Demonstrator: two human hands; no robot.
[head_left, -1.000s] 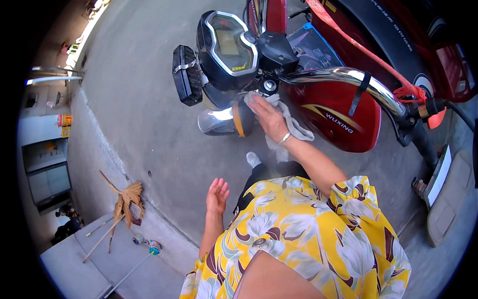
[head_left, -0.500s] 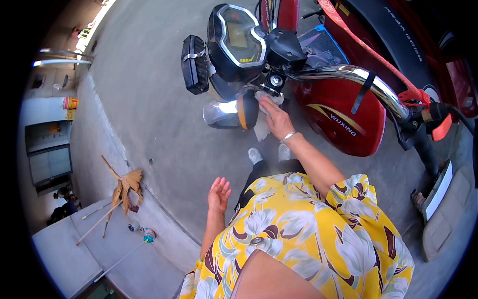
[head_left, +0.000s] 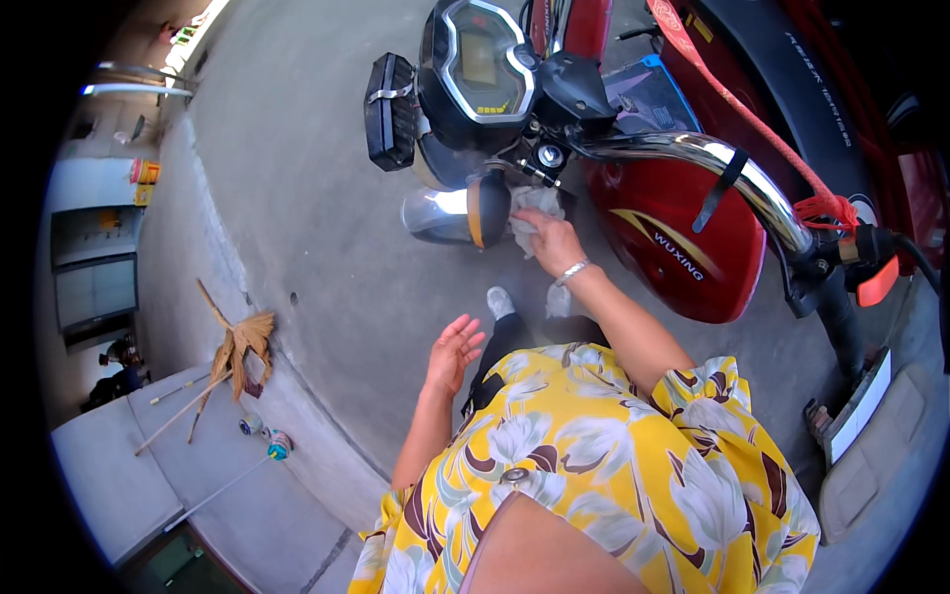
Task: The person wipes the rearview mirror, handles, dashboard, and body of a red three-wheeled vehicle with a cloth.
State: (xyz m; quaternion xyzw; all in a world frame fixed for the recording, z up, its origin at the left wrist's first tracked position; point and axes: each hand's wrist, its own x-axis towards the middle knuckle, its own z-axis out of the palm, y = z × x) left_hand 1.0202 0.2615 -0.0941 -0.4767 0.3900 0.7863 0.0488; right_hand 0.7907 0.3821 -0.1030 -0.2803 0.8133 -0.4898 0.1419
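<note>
My right hand (head_left: 552,240), with a bracelet at the wrist, grips a crumpled whitish cloth (head_left: 535,203). The cloth lies against the back of the headlight (head_left: 442,215), which has a clear lens and an orange band, below the ignition lock (head_left: 549,155). Above sits the dashboard display (head_left: 482,61) of a red three-wheeled vehicle. My left hand (head_left: 455,351) hangs free in front of my body, palm turned inward and fingers spread a little, touching nothing.
To the right of my hand is a red body panel (head_left: 683,243), with a chrome handlebar (head_left: 732,163) above it and a red rope (head_left: 752,114) tied near the grip. A black box-shaped lamp (head_left: 390,111) juts out left. A straw broom (head_left: 237,351) lies by the low ledge at left.
My left hand has risen and moved right, nearer the vehicle. My right hand has shifted slightly with the cloth, which is bunched up more now. The view has tilted a little.
</note>
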